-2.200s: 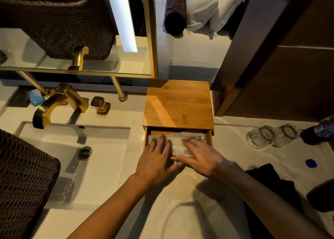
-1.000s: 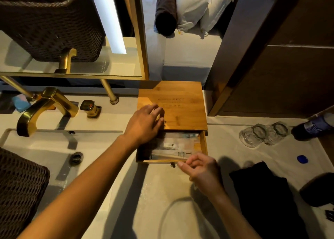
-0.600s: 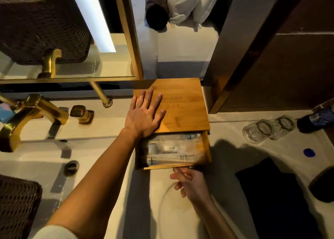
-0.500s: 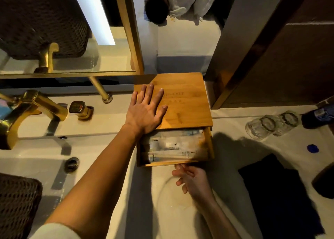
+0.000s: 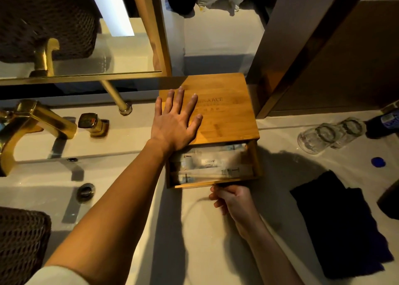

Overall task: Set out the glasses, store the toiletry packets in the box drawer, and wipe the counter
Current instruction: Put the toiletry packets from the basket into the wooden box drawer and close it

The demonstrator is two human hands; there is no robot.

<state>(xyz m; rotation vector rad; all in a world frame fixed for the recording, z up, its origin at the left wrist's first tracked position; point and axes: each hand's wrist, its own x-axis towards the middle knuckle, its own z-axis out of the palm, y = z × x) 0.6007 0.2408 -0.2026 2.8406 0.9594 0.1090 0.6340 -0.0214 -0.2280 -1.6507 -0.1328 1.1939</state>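
Note:
A bamboo box (image 5: 224,116) stands on the pale counter (image 5: 194,230) against the back wall. Its drawer (image 5: 257,166) is pulled out toward me and holds several clear toiletry packets (image 5: 213,162). My left hand (image 5: 174,122) lies flat, fingers spread, on the box's lid. My right hand (image 5: 232,198) is at the drawer's front edge, fingers curled on the small knob, which is hidden by them. Two clear glasses (image 5: 328,134) lie on their sides at the right. A dark cloth (image 5: 339,222) lies on the counter at the lower right.
A sink basin (image 5: 38,196) with a gold faucet (image 5: 32,120) fills the left. Woven baskets sit at the lower left (image 5: 19,246). A mirror frame (image 5: 157,36) rises behind. A dark bottle (image 5: 384,122) and blue cap (image 5: 378,162) sit at the far right.
Both hands left the packets in the drawer. My left hand moved up and flattened on the lid; my right hand took the drawer's front knob, and the drawer stands further out.

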